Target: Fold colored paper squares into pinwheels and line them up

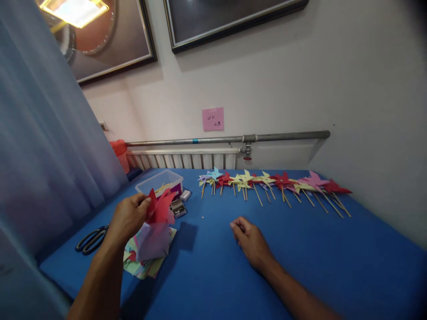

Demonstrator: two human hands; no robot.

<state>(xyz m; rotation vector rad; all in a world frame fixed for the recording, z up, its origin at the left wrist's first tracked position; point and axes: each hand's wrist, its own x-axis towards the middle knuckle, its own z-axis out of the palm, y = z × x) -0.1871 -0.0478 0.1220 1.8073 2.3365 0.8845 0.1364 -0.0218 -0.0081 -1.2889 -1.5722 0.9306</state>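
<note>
Head view: a blue cloth-covered table (300,262) meets a white wall under a grey metal pipe (227,139). The left hand (128,218) pinches folded red paper (160,208) above a stack of coloured paper squares (147,262). The right hand (251,242) rests loosely curled, empty, on the cloth.

Head view, down over blue table (333,266)

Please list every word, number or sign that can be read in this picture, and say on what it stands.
Pink paper note on the white wall: handwritten marks, the first perhaps "252", too small and blurred to read for sure.
No other text shows, neither on the clear plastic box nor on the paper pinwheels.
</note>
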